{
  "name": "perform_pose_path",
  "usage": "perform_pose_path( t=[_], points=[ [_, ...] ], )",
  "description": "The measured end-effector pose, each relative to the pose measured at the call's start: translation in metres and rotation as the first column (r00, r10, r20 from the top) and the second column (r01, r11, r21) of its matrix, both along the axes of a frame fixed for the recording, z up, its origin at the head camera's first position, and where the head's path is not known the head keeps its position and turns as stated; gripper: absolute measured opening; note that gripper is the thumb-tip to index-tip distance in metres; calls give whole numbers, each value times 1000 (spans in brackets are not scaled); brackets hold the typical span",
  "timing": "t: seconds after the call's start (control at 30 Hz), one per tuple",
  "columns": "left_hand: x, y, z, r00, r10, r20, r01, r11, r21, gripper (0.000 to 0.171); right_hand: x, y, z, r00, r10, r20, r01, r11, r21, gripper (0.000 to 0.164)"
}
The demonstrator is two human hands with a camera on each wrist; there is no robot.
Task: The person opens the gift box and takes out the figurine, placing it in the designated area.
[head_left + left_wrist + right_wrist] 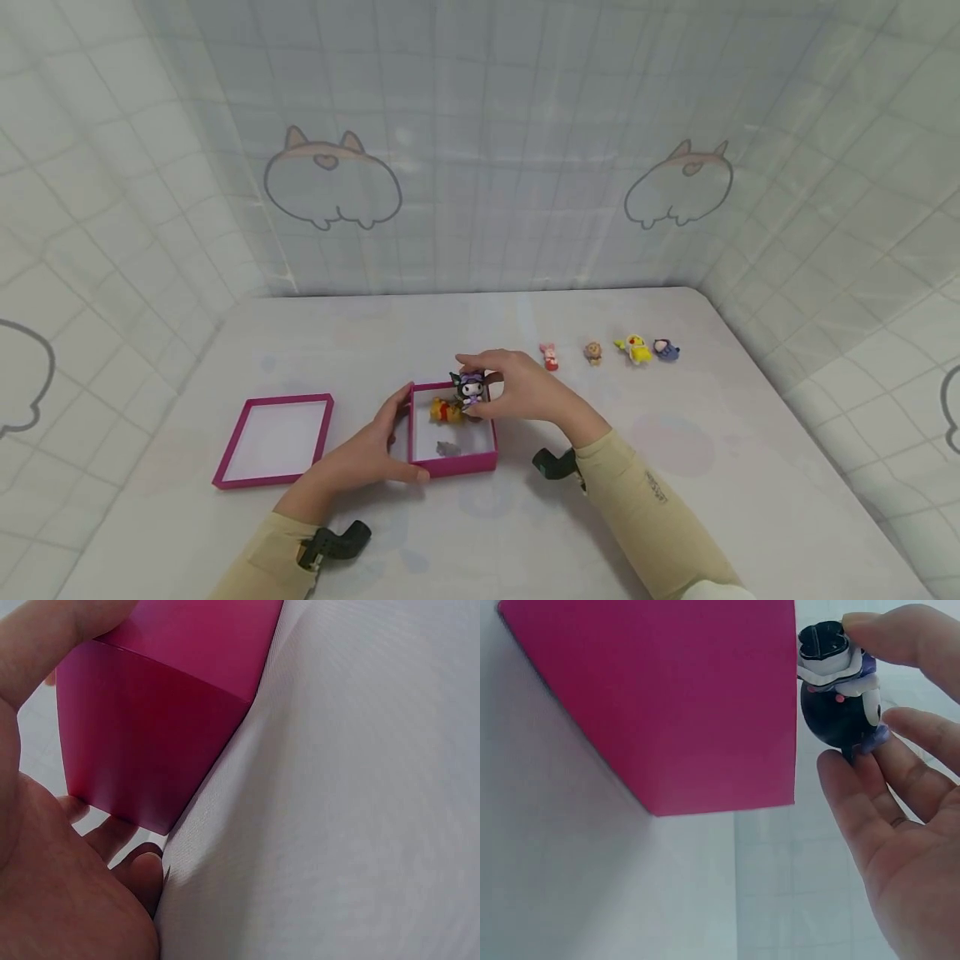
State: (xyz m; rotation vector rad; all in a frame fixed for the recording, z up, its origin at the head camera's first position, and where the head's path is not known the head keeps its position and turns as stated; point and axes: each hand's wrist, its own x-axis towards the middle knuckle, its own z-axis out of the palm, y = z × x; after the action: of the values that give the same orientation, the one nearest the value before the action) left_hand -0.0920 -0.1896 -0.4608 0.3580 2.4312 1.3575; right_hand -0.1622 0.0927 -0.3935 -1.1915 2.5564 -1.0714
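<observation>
In the head view, my right hand [525, 387] pinches a black-and-purple figurine [471, 388] with a white face, above the right side of an open magenta box [465, 463]. The right wrist view shows this figurine [832, 690] between thumb and fingers, beside the box wall [682, 705]. My left hand [367, 454] holds the box at its left side, thumb at the front corner and fingers at the back one. Inside lie a yellow-and-red figurine [446, 411] and a small grey piece [448, 448]. Up close, the left wrist view has the box corner [150, 727] within the left hand's grip.
A magenta-rimmed lid [273, 442] lies to the left of the box. Toward the back right stand or lie a pink-and-red figurine [549, 357], a brown one [593, 352], a yellow one [636, 349] and a blue one [666, 349]. Patterned curtains [480, 150] surround the table.
</observation>
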Motion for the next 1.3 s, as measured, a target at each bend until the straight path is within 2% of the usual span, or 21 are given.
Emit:
perform_pose_path(
  t=[0.13,0.33,0.87,1.3],
  points=[
    [0,2,0,1000,6,1,-6,1000,-1,130,-1,9,-2,1000,-15,14,15,1000,-21,67],
    [1,2,0,1000,9,2,-9,1000,2,132,-1,25,-4,998,-51,29,52,998,-23,59],
    [1,1,-1,1000,8,2,-8,1000,-15,132,6,89,-12,981,-192,28,190,981,43,53],
    [2,2,1,1000,10,5,-10,1000,-1,133,13,140,-19,970,-239,50,235,969,75,48]
  ],
)
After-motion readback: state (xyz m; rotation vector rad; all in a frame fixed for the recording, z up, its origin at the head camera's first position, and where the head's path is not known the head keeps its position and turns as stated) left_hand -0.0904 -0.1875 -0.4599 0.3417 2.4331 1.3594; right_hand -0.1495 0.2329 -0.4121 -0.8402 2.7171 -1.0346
